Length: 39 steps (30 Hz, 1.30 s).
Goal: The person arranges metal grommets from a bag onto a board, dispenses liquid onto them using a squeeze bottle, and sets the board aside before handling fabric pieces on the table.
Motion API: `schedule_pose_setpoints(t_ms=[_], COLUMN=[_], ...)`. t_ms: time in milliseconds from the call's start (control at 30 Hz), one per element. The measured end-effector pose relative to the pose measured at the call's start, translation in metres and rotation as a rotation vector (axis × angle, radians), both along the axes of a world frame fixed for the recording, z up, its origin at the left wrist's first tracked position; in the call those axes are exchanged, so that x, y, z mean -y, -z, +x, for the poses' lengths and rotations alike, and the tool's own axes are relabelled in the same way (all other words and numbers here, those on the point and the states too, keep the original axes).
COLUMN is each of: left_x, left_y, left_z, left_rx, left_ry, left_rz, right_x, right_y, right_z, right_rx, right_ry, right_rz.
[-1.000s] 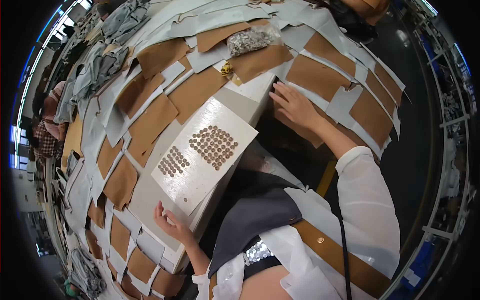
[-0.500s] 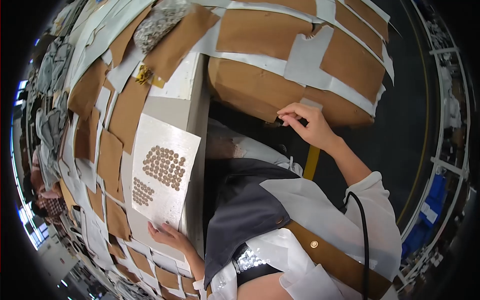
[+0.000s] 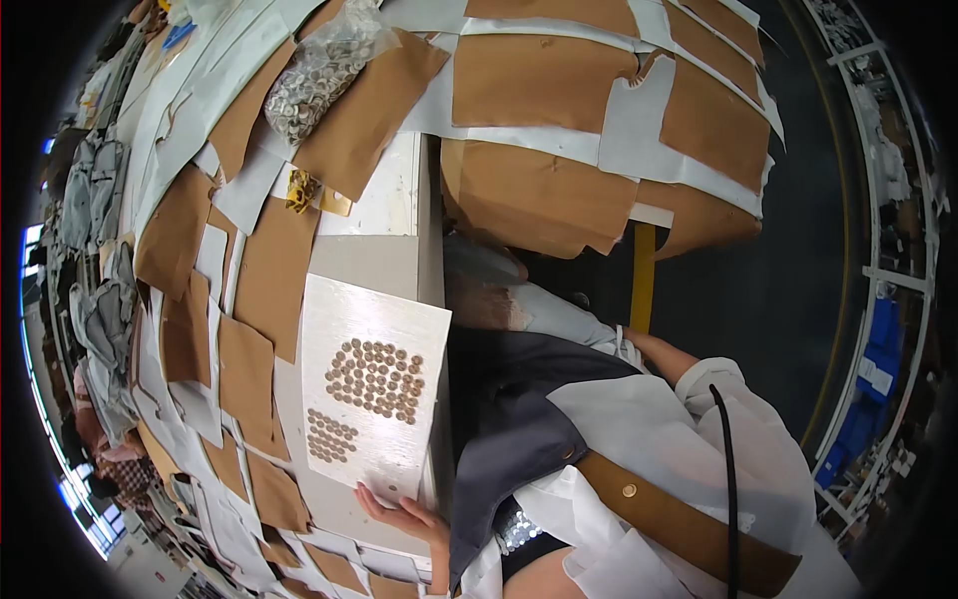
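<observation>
My left hand (image 3: 407, 516) lies at the lower edge of a white board (image 3: 384, 304), its fingers stretched out and apart. On the board are two groups of small round brown buttons: a larger block (image 3: 374, 381) and a smaller block (image 3: 331, 436). A single button (image 3: 391, 489) lies close to my left fingertips. Of my right arm, the forearm (image 3: 661, 354) shows beside my lap, below the table edge. The fingers of my right hand are hidden behind the pale cloth over my lap.
Brown paper pieces (image 3: 539, 80) and white strips cover the table. A clear plastic bag of buttons (image 3: 317, 85) and a small yellow-brown bundle (image 3: 300, 190) lie beyond the board. A black cable (image 3: 728, 469) hangs over my right sleeve. A white rack (image 3: 878, 270) stands right.
My right hand has dropped from beside the table corner down behind my lap. My left hand stays by the board's lower edge. The view has shifted, so the board appears further right and lower.
</observation>
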<state>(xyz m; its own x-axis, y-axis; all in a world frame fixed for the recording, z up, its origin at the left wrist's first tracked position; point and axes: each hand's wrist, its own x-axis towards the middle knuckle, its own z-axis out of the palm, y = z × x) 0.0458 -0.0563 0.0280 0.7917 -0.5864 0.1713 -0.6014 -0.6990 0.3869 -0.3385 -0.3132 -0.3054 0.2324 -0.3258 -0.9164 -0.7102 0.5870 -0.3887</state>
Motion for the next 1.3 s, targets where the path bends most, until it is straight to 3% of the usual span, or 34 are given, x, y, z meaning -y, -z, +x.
schedule_pose_setpoints(t_ms=[200,267,367,567,600,700,833,900,933,967,1033,1300], left_x=[-0.018,-0.034,-0.045,0.007,0.021,0.027,0.044,0.024,0.052,0.044,0.037,0.032], left_y=[0.036,0.047,0.048,0.008,0.003,-0.018,-0.013,-0.007,-0.011,-0.001,0.006,0.012], left_z=[0.017,0.029,0.03,-0.003,-0.011,-0.009,-0.011,-0.012,-0.014,-0.012,-0.012,-0.009], left_rx=[0.14,0.186,0.132,-0.037,-0.046,-0.002,0.068,0.017,0.133,0.105,0.105,0.091], left_ry=[0.047,0.121,0.135,-0.085,-0.108,-0.054,-0.158,-0.338,-0.311,-0.305,-0.353,-0.538], left_rz=[-0.147,-0.162,-0.142,-0.063,-0.071,0.274,0.219,0.213,0.307,0.158,0.133,0.246], right_x=[-0.051,-0.073,-0.078,0.02,0.036,0.087,0.157,0.18,0.191,0.2,0.211,0.214], right_y=[0.041,0.045,0.065,0.169,0.18,0.215,0.258,0.281,0.292,0.303,0.323,0.371], right_z=[-0.015,-0.024,-0.055,0.008,0.025,0.086,0.178,0.209,0.223,0.236,0.26,0.282], right_rx=[-0.076,-0.181,-0.2,-0.096,-0.097,-0.099,-0.106,-0.134,-0.157,-0.172,-0.203,-0.337], right_ry=[-0.202,-0.012,-0.634,-0.902,-0.907,-0.89,-0.869,-0.861,-0.851,-0.843,-0.827,-0.7], right_rz=[-0.076,0.0,0.267,-0.421,-0.492,-0.585,-0.654,-0.669,-0.673,-0.683,-0.689,-0.697])
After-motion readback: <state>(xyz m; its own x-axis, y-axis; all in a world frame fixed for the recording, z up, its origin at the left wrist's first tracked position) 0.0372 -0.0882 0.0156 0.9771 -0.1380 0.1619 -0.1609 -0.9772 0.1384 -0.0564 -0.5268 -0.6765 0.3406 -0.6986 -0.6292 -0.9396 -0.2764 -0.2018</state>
